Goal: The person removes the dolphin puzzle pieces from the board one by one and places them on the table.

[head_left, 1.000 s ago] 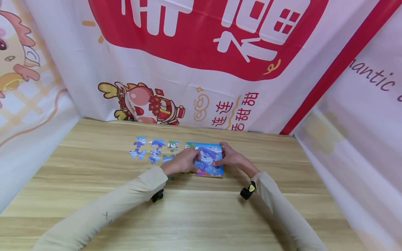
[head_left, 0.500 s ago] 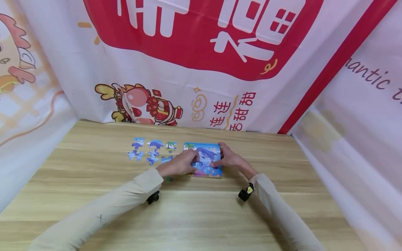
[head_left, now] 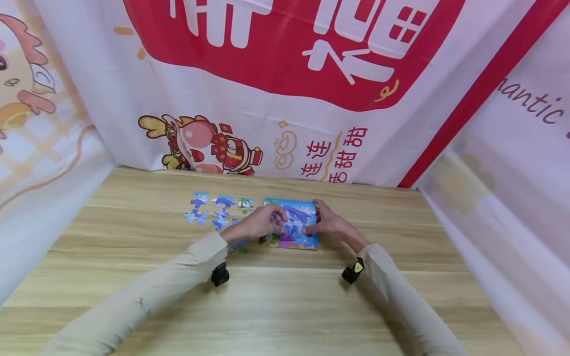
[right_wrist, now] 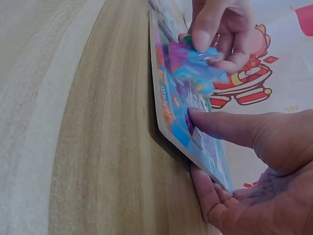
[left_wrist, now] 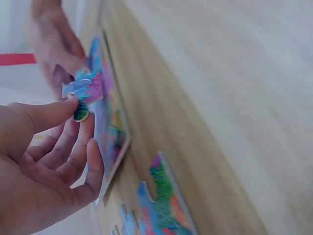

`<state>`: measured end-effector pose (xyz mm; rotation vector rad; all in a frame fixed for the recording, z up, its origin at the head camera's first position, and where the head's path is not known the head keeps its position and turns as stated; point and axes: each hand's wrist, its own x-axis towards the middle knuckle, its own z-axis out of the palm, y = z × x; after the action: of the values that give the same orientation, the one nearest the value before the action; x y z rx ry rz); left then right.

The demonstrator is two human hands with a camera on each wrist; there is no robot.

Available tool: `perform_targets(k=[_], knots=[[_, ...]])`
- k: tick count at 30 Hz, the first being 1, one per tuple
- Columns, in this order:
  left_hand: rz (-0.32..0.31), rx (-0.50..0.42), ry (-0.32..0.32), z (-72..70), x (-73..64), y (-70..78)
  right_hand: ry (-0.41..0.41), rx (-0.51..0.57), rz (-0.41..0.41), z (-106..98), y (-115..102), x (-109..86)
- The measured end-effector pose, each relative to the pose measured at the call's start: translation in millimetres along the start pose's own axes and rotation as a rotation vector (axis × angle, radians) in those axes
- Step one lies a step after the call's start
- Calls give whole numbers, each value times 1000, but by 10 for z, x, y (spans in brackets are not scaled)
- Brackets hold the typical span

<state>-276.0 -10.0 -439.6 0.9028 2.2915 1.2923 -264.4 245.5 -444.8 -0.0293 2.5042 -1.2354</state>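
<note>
My left hand (head_left: 261,221) pinches a jigsaw piece (left_wrist: 87,91) between thumb and fingertips, its other fingers loosely bent. Blue, purple and green patches show on the piece, which is held just over the puzzle board (head_left: 307,241). The board is a flat square with a dolphin and sea picture, lying on the table. At its right edge my right hand (head_left: 328,220) grips it, thumb on top and fingers under the rim, as the right wrist view shows. In the head view the left hand covers part of the board.
Several loose jigsaw pieces (head_left: 196,216) lie in rows left of the board, and a green one (head_left: 240,247) lies by the left wrist. Printed cloth (head_left: 222,89) hangs behind and on both sides of the wooden table (head_left: 285,306).
My left hand has lifted slightly from the board and turned, bringing the piece above its surface. The right hand keeps its grip on the board's right edge.
</note>
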Motion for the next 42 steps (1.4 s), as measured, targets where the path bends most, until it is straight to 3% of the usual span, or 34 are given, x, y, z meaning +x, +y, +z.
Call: perform_targets(k=[6,12,16,23,37,42], knots=[[-43,-151,-31,-158,-56,24,-8,3,18,9,-30,37],[-120,-216,-39,-286,-158,-71,-3,7,24,28,-47,54],[-138,-241,-47,-354,-263,-134,-1,2,21,17,-39,52],[-128,-215,-47,-519,-438,-218,2,-5,31,-15,-14,35],[-264,-179,-25,-897,-899,-418,-4,46,24,13,27,10],[-267,-163,-29,-1018,-1096,-519,-7,69,23,1,33,12]])
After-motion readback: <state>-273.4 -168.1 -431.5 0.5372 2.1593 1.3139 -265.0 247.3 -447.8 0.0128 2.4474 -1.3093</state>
